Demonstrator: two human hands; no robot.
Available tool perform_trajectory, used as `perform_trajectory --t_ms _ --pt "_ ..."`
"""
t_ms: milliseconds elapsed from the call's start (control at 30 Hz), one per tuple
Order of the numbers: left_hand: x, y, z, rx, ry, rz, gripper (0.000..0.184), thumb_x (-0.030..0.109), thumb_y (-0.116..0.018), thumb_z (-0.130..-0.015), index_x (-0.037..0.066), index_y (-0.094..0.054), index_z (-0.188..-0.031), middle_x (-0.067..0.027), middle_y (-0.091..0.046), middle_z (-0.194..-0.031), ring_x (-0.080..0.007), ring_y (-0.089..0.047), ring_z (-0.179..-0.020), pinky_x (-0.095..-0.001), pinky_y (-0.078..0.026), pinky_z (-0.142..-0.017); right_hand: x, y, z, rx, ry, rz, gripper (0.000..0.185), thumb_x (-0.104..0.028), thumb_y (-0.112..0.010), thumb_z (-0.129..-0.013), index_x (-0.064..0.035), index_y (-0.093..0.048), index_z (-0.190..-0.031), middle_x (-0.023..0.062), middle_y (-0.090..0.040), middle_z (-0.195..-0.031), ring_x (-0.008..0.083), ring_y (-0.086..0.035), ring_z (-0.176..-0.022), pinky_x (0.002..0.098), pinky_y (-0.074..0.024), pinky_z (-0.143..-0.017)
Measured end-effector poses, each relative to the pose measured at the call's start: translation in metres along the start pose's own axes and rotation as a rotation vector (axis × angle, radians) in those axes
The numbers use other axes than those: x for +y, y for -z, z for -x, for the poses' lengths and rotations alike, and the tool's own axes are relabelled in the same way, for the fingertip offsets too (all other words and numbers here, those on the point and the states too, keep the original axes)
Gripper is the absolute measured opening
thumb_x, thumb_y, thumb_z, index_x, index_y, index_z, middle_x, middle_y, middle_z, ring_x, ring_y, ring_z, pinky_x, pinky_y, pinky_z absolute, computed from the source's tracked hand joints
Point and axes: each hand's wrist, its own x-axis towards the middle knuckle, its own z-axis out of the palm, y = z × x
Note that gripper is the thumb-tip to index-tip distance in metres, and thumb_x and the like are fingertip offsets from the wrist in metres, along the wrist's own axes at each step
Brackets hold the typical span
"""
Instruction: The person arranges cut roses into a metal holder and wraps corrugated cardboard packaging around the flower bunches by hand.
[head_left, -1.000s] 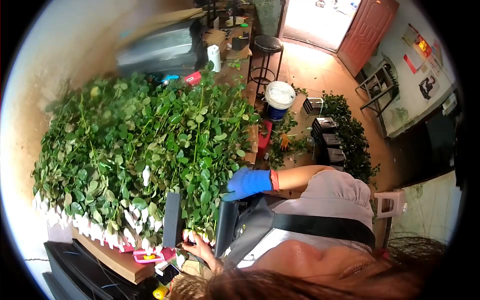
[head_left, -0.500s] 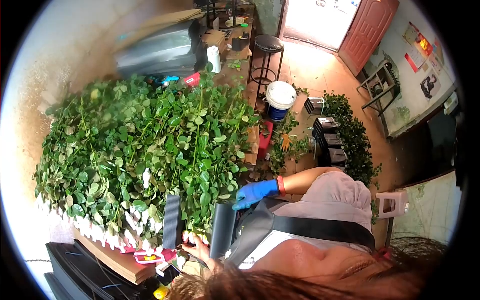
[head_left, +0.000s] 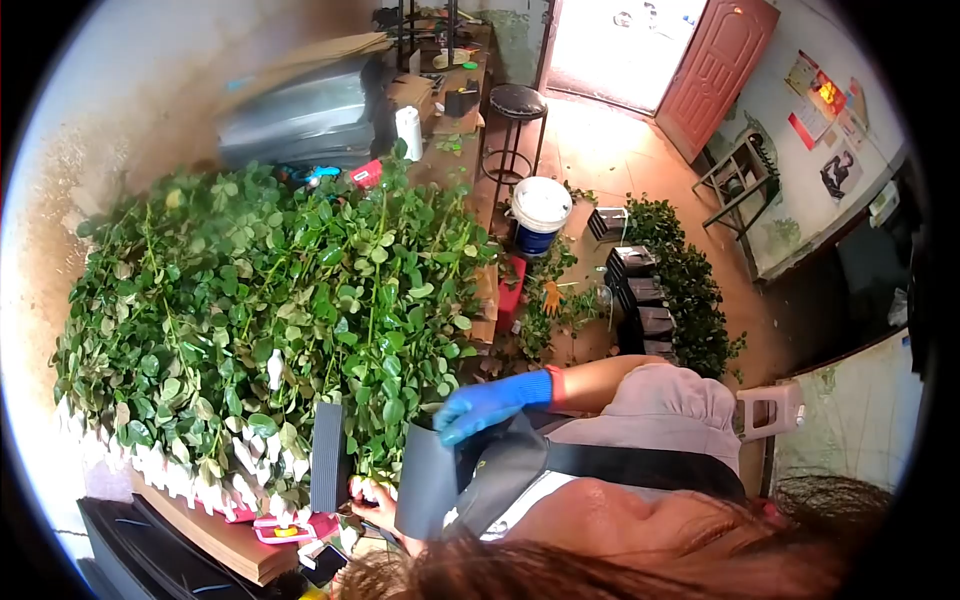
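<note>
My right hand [head_left: 478,410], in a blue glove, has its fingers bent over the upper edge of a dark grey sheet [head_left: 427,485], which curves upright in front of my body. Lower down, my bare left hand [head_left: 378,512] is at a small group of pink and pale flower heads [head_left: 369,491], its fingers closed round them and partly hidden. Just left of these heads stands a ribbed dark strip [head_left: 327,458]. A wide heap of leafy stems [head_left: 270,300] lies beyond both hands, with white-wrapped heads [head_left: 190,475] along its lower edge.
Brown cardboard [head_left: 215,530] and black sheets [head_left: 140,550] are at the lower left, near a pink tool [head_left: 290,528]. On the floor stand a white bucket [head_left: 541,205], a black stool [head_left: 518,102] and dark boxes [head_left: 645,290] beside greenery. A pink stool [head_left: 772,410] is at the right.
My gloved right hand has moved left and down, and the dark sheet has come further left, now showing a broader face. My left hand stays at the flower heads. The view has shifted slightly.
</note>
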Motion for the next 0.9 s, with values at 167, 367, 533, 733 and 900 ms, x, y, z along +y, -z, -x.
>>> perform_trajectory --t_ms 167,367,533,733,900 --pt "-0.001 0.003 0.0 0.022 -0.032 -0.045 0.031 0.013 -0.065 -0.093 0.001 -0.052 -0.118 -0.011 -0.057 -0.106 -0.0204 -0.055 -0.092 -0.0338 -0.048 -0.083 -0.011 -0.045 -0.087 0.066 0.243 -0.651 0.033 -0.029 -0.054 -0.104 -0.0026 -0.061 -0.123 0.0088 -0.067 -0.122 0.0196 -0.062 -0.118 0.0345 -0.0473 -0.106" --pt "-0.005 0.02 0.009 0.09 -0.073 -0.09 0.027 0.012 -0.063 -0.093 0.0 -0.055 -0.116 -0.0134 -0.06 -0.104 -0.0239 -0.058 -0.093 -0.0357 -0.049 -0.084 0.01 -0.054 -0.134 -0.337 0.461 0.792 0.034 -0.042 -0.078 -0.077 -0.0133 -0.073 -0.095 0.0092 -0.07 -0.096 0.0258 -0.067 -0.09 0.0416 -0.0515 -0.077" --pt "-0.008 0.052 0.021 0.182 -0.207 -0.217 0.024 0.012 -0.061 -0.094 -0.001 -0.058 -0.114 -0.0154 -0.062 -0.103 -0.0268 -0.06 -0.093 -0.0372 -0.05 -0.085 0.045 -0.051 -0.167 -0.174 0.435 1.368 0.041 -0.043 -0.082 -0.062 -0.0151 -0.07 -0.089 0.008 -0.065 -0.098 0.0282 -0.063 -0.095 0.0443 -0.0488 -0.08" --pt "0.108 0.005 0.011 -0.264 -0.553 -0.897 0.045 0.01 -0.066 -0.087 -0.003 -0.055 -0.129 -0.0219 -0.055 -0.133 -0.0381 -0.054 -0.121 -0.0432 -0.043 -0.104 0.063 -0.047 -0.168 0.2 0.798 1.183 0.051 -0.031 -0.067 -0.077 -0.0073 -0.062 -0.121 0.021 -0.061 -0.122 0.0409 -0.057 -0.118 0.0553 -0.0415 -0.104" --pt "0.104 -0.01 0.01 -0.426 -0.766 -1.082 0.068 0.04 -0.058 -0.094 0.002 -0.041 -0.148 -0.0175 -0.041 -0.153 -0.0335 -0.042 -0.139 -0.0478 -0.03 -0.115 0.053 -0.029 -0.166 -0.314 0.409 1.221 0.05 -0.044 -0.067 -0.083 -0.0124 -0.063 -0.121 0.0193 -0.055 -0.13 0.0402 -0.052 -0.119 0.0549 -0.039 -0.101"
